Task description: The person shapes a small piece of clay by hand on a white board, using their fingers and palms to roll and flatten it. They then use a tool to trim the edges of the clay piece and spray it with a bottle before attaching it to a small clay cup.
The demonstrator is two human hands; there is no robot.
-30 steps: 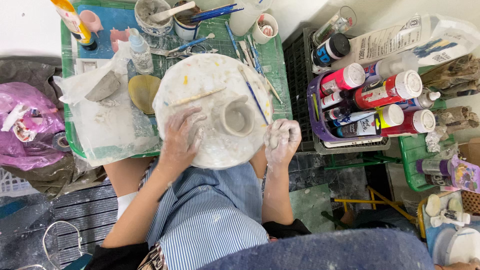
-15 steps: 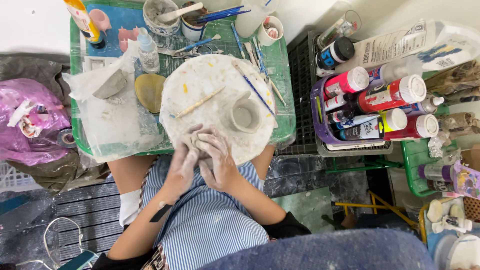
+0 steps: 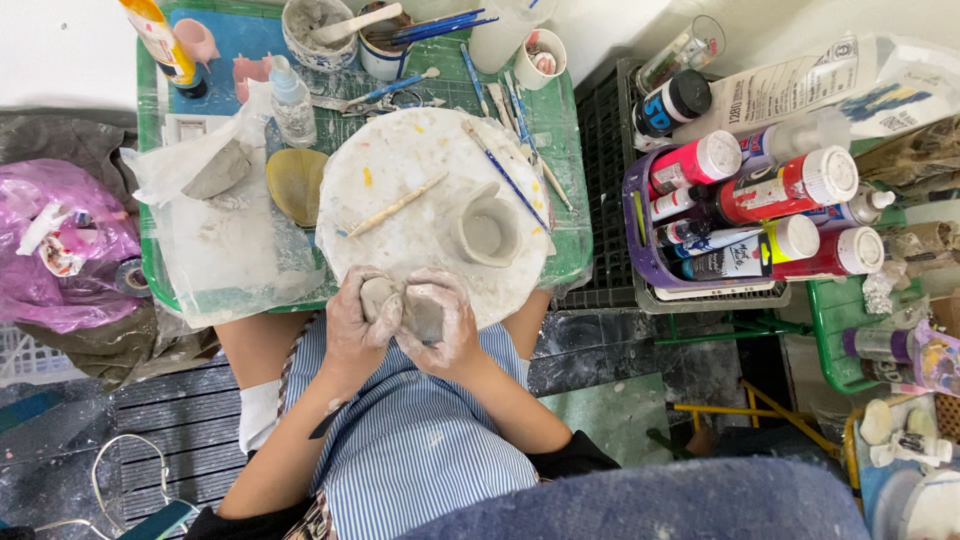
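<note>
Your left hand [image 3: 358,325] and right hand [image 3: 440,322] were both closed around one grey lump of clay [image 3: 402,305], fingers curled over it from either side and pressed together, which looked like a hold for squeezing or shaping. The lump sat between your palms, just at the near edge of the round white board [image 3: 420,160], above your striped apron [image 3: 420,440]. Further out on the board stood a small clay cup [image 3: 487,232], apart from your hands, with a wooden stick [image 3: 397,204] lying to its left. A larger block of clay [image 3: 215,170] rested on plastic sheet [image 3: 225,250] at the left.
</note>
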